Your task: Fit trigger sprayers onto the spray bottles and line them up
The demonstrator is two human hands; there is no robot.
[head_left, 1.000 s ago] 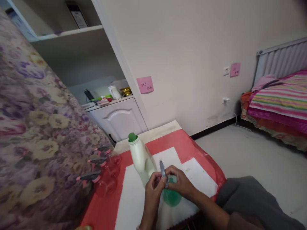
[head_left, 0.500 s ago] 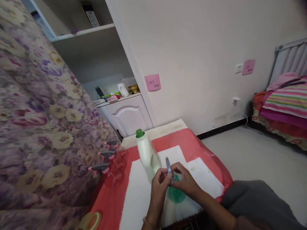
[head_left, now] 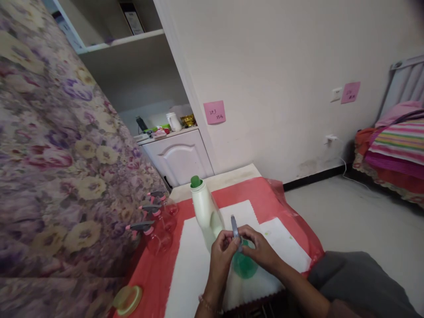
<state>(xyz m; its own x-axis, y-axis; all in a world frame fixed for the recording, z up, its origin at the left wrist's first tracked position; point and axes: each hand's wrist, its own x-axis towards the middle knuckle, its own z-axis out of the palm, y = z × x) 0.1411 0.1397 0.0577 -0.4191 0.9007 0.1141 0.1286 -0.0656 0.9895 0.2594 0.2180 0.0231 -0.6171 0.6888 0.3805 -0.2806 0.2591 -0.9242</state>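
Observation:
A clear bottle with green liquid [head_left: 244, 266] stands on a white cloth [head_left: 195, 269] over a red-covered table [head_left: 265, 194]. Its grey spray head [head_left: 235, 228] rises between my two hands. My left hand [head_left: 221, 256] is closed round the bottle's neck from the left. My right hand [head_left: 260, 251] pinches the spray head from the right. Just behind them stands a white jug [head_left: 204, 213] with a green spout.
Three clear spray bottles with pink and grey heads [head_left: 155, 221] stand at the table's left edge beside a floral-covered sofa [head_left: 56, 176]. A yellow-green lid [head_left: 128, 299] lies near the front left corner. A white cabinet [head_left: 179, 154] and bare floor [head_left: 347, 212] lie beyond.
The view has shifted, so everything sits further right and the yellow-green lid has come into view. My hands stay clasped on the spray head and bottle.

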